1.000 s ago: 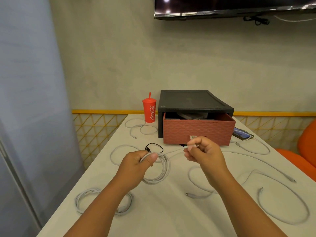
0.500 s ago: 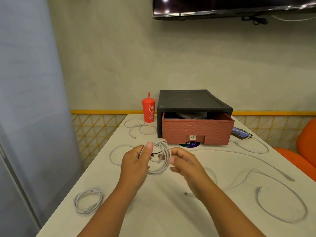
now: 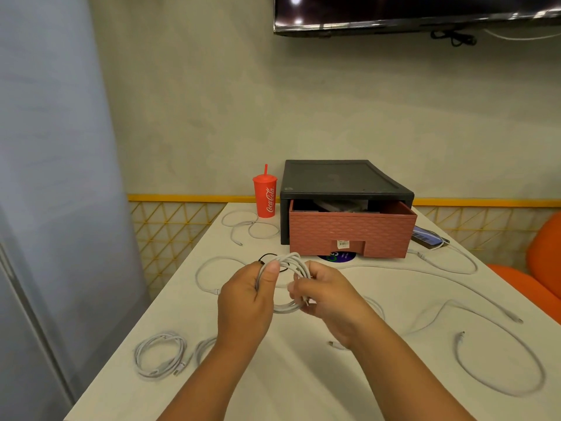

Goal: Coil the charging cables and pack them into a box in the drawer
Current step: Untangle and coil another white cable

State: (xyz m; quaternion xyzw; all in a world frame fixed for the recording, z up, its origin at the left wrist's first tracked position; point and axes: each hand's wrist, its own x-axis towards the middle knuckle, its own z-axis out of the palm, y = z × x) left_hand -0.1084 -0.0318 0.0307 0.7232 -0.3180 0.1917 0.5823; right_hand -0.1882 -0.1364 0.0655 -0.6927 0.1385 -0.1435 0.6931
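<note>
The cable coil [image 3: 292, 260] is being gripped by the left hand [image 3: 246, 299] and pinched at its side by the right hand [image 3: 329, 302], above the middle of the table [image 3: 303, 381]. If the end is being left untucked, the loops could spring apart before reaching the open drawer [image 3: 352, 235] at the far edge.

Above the white table [image 3: 303, 375], the left hand [image 3: 247, 296] and right hand [image 3: 326, 294] gripped a coiled white charging cable [image 3: 296, 262] in front of the half-open terracotta-red plastic drawer [image 3: 352, 232] of a black cabinet [image 3: 337, 177].

Plain wall [image 3: 334, 101], dark screen [image 3: 425, 7], perhaps orange seat [image 3: 543, 256]
</note>
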